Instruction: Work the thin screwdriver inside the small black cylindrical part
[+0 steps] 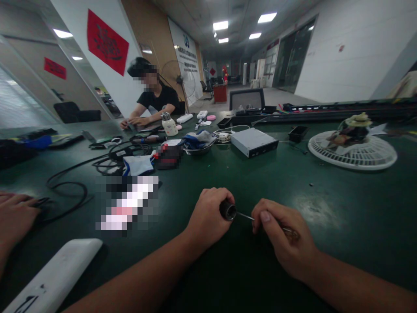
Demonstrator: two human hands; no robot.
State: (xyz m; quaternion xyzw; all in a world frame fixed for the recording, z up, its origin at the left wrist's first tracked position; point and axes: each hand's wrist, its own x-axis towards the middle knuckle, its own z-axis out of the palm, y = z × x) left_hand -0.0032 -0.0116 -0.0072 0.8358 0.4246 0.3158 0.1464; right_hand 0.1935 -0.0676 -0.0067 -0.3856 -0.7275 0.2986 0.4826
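Note:
Low over the dark green table (280, 174), my left hand (206, 213) is closed around a short dark cylindrical part (230, 211). Its round hollow end faces toward me and to the right. My right hand (283, 234) grips what looks like a screwdriver (245, 215), with a thin metal shaft and a brownish handle partly hidden in the palm. The shaft points left at the cylinder's open end. Whether its tip touches the part or sits inside it, I cannot tell.
A white fan grille with a motor (353, 152) lies at right. Farther back stand a grey optical drive (254, 142), a bowl with blue-white cloth (199, 142) and a bottle (169, 126). A white case (61, 269) and another person's hand (19, 215) are at left. Someone sits opposite.

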